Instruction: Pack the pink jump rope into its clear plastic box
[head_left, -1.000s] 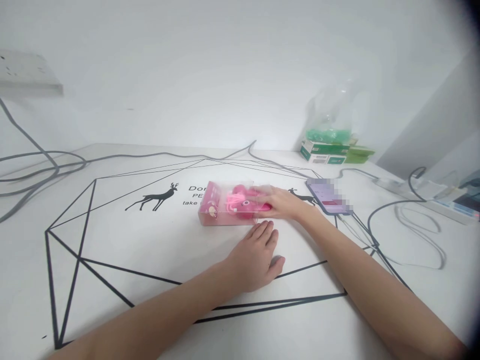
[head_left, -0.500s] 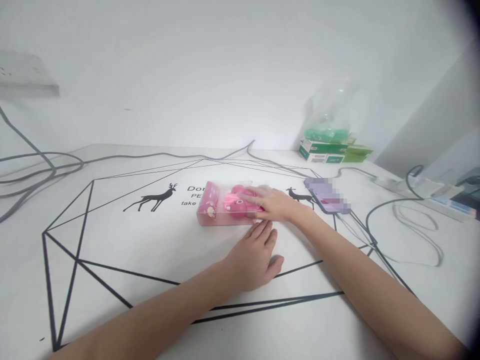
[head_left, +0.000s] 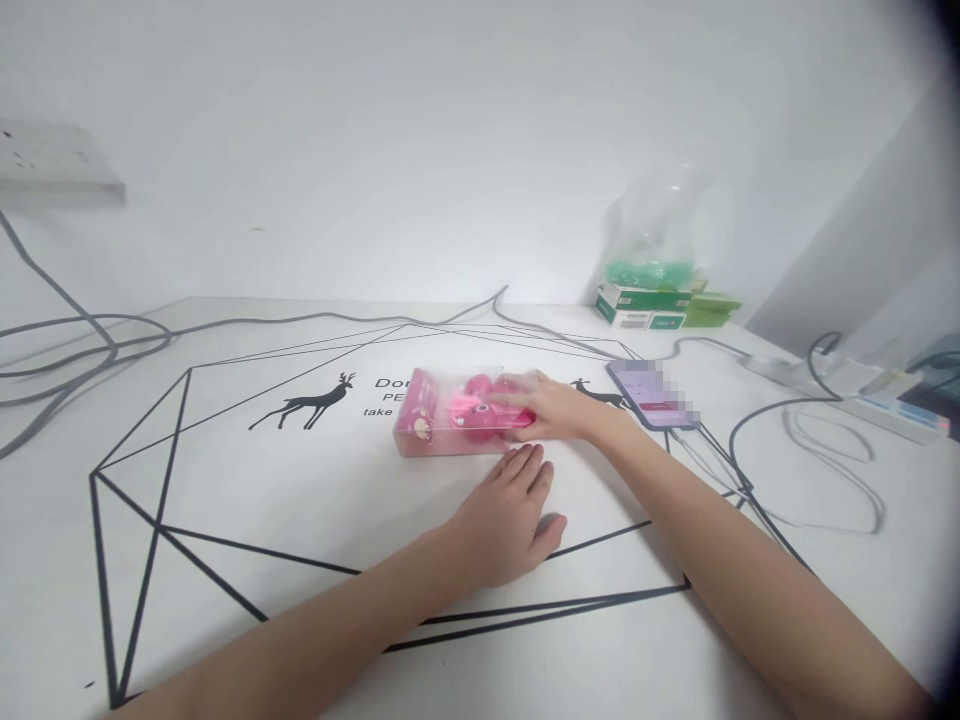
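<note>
A clear plastic box [head_left: 439, 415] with a pink toy and pink cord inside lies on the white table [head_left: 300, 500], which has black line art and deer prints. My right hand [head_left: 551, 408] rests on the box's right end, fingers laid over its top and side. My left hand [head_left: 510, 515] lies flat on the table just in front of the box, fingers stretched out, fingertips close to the box's front edge, holding nothing.
A phone [head_left: 651, 393] with a cable lies right of the box. Green and white cartons [head_left: 649, 308] and a clear bag [head_left: 652, 235] stand at the back. Grey cables [head_left: 82, 345] run on the left, a power strip [head_left: 840, 385] and looped wire [head_left: 825, 450] on the right.
My right hand has slid slightly left over the box's right end. The box and my left hand have barely moved.
</note>
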